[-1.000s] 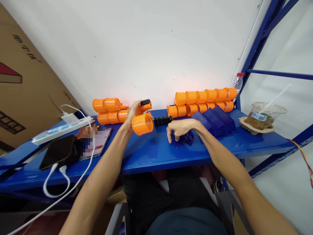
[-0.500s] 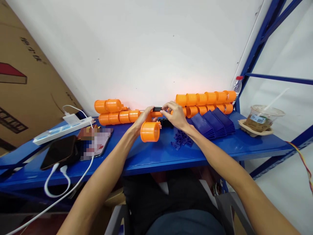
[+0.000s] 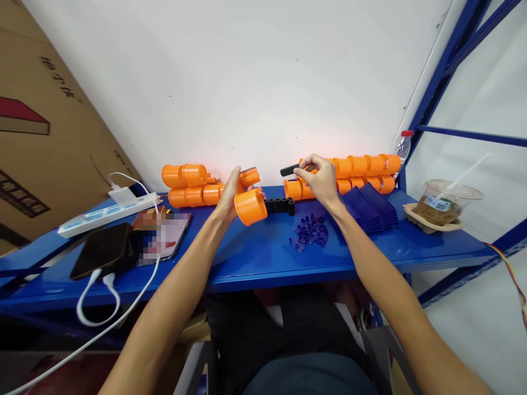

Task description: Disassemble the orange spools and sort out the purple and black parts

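Observation:
My left hand (image 3: 229, 196) is closed around an orange plastic part (image 3: 250, 198) with a wide round mouth and a narrower tube on top, held above the blue shelf (image 3: 255, 258). My right hand (image 3: 319, 178) pinches a small black cylinder (image 3: 290, 169) and holds it in the air to the right of the orange part. Below it a short row of black cylinders (image 3: 280, 206) lies on the shelf. A heap of small dark blue clips (image 3: 309, 232) sits just in front of my right wrist.
Orange parts lie in rows against the wall at left (image 3: 189, 186) and right (image 3: 354, 170). Dark blue flat pieces (image 3: 370, 206) are stacked at right. An iced drink cup (image 3: 442, 203), a bottle (image 3: 401, 145), a power strip (image 3: 107, 211), two phones (image 3: 102, 249) with cables.
My right hand left the blue clips, met the orange part held by my left hand, then drew away to the right with the black cylinder. The left hand tilted the orange part.

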The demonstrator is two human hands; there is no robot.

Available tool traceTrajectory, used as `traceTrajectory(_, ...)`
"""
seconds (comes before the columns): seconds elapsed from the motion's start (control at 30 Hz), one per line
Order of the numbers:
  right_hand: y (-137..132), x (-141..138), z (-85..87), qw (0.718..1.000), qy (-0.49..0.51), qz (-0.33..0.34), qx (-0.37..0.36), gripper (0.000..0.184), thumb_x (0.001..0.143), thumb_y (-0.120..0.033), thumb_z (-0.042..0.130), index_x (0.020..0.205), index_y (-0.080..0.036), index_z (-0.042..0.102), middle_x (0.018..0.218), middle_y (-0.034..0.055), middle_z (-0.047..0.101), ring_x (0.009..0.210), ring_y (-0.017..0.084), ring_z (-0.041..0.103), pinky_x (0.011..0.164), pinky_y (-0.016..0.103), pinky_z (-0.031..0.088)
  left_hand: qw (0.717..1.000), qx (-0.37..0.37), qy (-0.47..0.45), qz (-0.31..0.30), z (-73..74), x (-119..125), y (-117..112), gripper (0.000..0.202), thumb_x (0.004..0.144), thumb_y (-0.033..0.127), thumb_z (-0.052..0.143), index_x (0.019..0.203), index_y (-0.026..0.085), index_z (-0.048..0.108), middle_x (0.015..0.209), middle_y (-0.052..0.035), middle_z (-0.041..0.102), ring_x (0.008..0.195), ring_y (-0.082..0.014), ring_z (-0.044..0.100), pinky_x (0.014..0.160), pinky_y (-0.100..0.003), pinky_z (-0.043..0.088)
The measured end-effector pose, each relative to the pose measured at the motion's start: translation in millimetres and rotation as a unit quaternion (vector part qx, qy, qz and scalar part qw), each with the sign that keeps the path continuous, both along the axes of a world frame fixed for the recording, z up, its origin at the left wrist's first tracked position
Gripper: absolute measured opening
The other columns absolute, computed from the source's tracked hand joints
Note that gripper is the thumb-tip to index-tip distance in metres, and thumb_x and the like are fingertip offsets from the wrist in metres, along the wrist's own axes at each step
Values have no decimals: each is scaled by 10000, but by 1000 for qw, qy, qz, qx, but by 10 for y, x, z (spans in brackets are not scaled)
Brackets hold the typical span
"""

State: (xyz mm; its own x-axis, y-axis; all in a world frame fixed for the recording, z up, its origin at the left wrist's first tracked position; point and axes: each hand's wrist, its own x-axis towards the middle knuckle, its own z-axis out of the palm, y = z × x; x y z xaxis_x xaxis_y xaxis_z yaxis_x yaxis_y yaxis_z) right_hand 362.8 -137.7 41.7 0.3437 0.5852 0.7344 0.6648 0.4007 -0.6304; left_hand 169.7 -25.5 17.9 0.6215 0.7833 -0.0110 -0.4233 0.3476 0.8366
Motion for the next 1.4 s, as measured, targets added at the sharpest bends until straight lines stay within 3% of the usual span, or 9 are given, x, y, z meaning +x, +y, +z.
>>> traceTrajectory(0.17, 49, 81, -101, 977, -149, 27, -150, 28, 779, -193, 684, 766, -190, 660, 812, 18, 697, 779, 161, 606, 735, 302, 436, 994, -17, -23, 101, 92, -35, 75, 356, 1006, 554, 477, 934, 212, 545, 570, -3, 560, 505, -202, 656, 582, -337, 610)
traceTrajectory(0.3, 144, -49, -246, 929, -279, 30, -242, 68, 755, -128, 684, 769, -193, 668, 850, 32, 713, 852, 186, 607, 746, 295, 397, 993, -26, -37, 111, 111, -26, 60, 353, 970, 565, 551, 922, 216, 552, 586, -8, 570, 494, -198, 637, 578, -339, 606)
traceTrajectory(0.4, 181, -106, -292, 903, -320, 26, -286, 93, 743, -111, 686, 768, -195, 655, 870, 44, 700, 881, 206, 600, 739, 298, 383, 994, -33, -32, 103, 93, -29, 76, 364, 963, 577, 563, 929, 214, 568, 587, -12, 575, 516, -211, 654, 594, -351, 611)
traceTrajectory(0.6, 198, -94, -300, 883, -347, 8, -317, 82, 772, -130, 669, 781, -188, 612, 1015, 99, 641, 996, 245, 569, 737, 308, 366, 994, -31, -31, 99, 63, -25, 117, 385, 950, 592, 574, 980, 209, 599, 606, -23, 598, 557, -220, 679, 630, -358, 615)
traceTrajectory(0.97, 231, -42, -339, 877, -341, -9, -338, 88, 785, -128, 640, 777, -185, 573, 992, 90, 586, 875, 204, 518, 711, 307, 330, 996, -12, -22, 87, 41, -13, 151, 415, 906, 609, 609, 1041, 217, 594, 615, -13, 578, 547, -218, 667, 654, -374, 614)
traceTrajectory(1.4, 233, -38, -342, 877, -345, -10, -334, 123, 784, -124, 636, 764, -198, 540, 977, 95, 605, 876, 218, 546, 701, 312, 343, 995, -26, -34, 94, 37, -4, 153, 401, 890, 598, 643, 1015, 218, 610, 607, -26, 567, 566, -228, 661, 660, -383, 606)
